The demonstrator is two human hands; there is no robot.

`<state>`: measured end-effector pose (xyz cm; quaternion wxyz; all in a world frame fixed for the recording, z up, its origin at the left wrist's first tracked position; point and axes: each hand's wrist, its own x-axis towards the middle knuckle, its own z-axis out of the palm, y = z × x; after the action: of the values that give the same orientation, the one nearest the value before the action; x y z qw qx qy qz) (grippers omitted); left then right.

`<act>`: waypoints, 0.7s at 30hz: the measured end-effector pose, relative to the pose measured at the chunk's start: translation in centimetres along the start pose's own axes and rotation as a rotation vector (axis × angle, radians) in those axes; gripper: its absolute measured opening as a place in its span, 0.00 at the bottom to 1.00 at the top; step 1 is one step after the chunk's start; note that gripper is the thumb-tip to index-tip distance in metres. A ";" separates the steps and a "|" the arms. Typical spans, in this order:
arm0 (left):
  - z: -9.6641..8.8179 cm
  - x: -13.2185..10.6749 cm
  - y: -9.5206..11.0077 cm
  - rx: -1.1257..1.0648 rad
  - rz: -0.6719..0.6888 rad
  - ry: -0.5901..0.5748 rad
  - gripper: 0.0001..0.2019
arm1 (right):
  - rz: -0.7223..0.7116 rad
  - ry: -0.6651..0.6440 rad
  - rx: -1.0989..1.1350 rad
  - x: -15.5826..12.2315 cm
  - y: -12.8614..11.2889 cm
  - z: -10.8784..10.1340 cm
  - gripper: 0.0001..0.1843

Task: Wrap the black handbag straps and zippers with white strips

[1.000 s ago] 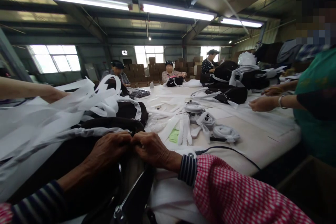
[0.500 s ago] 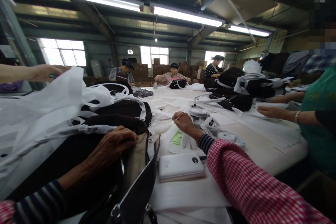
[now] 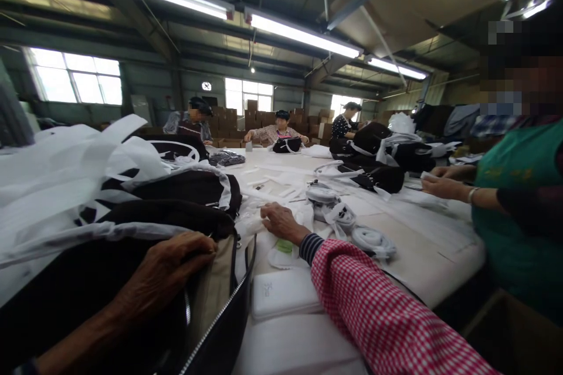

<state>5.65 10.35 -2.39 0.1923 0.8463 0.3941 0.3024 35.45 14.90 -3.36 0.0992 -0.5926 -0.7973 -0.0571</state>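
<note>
A black bag (image 3: 57, 299) lies unzipped in front of me, its beige lining (image 3: 215, 281) and metal zip showing. My left hand (image 3: 185, 255) is closed on the edge of its opening, fingertips at the lining. Further out, my right hand (image 3: 282, 224) reaches over the table with curled fingers beside some clear plastic (image 3: 250, 220). Whatever lies between those fingers is too small or hidden to make out. Below that wrist are a small green piece (image 3: 284, 245) and a white power bank (image 3: 284, 294), partly covered by my sleeve.
Coiled straps in white wrapping (image 3: 373, 241) lie right of my right arm. White wrapping sheets (image 3: 53, 170) and more black bags (image 3: 176, 187) are heaped at the left. A co-worker in green (image 3: 519, 199) handles something white at the right; several people work across the table (image 3: 264, 158).
My right hand has moved slightly left, towards the clear plastic. My left hand stays at the bag's opening. Another person's hand at the far left has gone from view, and the camera has turned slightly.
</note>
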 end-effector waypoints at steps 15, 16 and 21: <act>0.5 -0.4 -0.1 0.064 0.020 0.006 0.10 | 0.194 -0.130 -0.278 2.5 8.6 -2.9 0.20; 0.4 -0.4 0.0 0.065 0.016 -0.001 0.10 | 0.193 -0.138 -0.291 2.6 8.7 -2.6 0.20; 0.3 -0.4 0.4 0.040 0.001 0.011 0.09 | 0.174 -0.116 -0.351 2.4 8.9 -2.3 0.22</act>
<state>5.86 9.75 -2.55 0.1729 0.8485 0.4008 0.2992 43.50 19.23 -0.82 -0.0470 -0.6697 -0.7254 -0.1521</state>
